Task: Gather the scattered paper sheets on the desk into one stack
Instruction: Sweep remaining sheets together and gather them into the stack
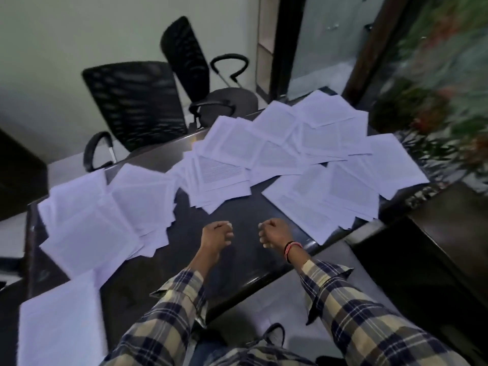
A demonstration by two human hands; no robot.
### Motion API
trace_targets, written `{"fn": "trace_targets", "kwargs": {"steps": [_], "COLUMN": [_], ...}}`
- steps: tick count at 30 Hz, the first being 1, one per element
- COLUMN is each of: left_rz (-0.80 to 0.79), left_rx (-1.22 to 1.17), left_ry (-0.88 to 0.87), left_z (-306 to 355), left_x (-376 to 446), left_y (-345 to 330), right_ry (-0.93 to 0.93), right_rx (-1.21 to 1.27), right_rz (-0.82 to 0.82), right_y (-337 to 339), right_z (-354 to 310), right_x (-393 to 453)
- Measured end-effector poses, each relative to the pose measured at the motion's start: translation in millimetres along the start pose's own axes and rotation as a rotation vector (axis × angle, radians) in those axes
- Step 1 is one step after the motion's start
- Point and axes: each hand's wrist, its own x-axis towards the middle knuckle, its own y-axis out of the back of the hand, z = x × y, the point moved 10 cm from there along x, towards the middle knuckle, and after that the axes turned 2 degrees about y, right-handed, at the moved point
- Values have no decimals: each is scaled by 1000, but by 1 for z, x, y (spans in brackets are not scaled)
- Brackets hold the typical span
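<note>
Your left hand (217, 233) and right hand (274, 232) are both curled into loose fists holding nothing, poised over the bare near strip of the dark desk (237, 260), while the paper sheets (224, 170) lie fanned in overlapping clusters from the near left corner across to the far right edge. Begin at one end: open one hand flat to pin a cluster, and sweep neighbouring sheets onto it with the other, keeping edges roughly parallel. Slide sheets rather than lifting them singly, since several overhang the desk edge and would probably slip off if nudged.
</note>
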Motion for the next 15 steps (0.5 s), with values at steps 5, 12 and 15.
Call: {"fn": "trace_targets", "kwargs": {"steps": [5,12,15], "left_rz": [-53,32,69], "left_rx": [-6,-5,-47], "left_ry": [109,263,323], "left_z": [0,-7,-2], "left_x": [-3,44,67], "left_y": [-92,-162,-186], "right_ry": [-30,-93,-217], "right_rx": [60,172,218], "right_rz": [109,137,106], "right_y": [99,164,193], "right_z": [17,30,43], "right_x": [16,57,81]}}
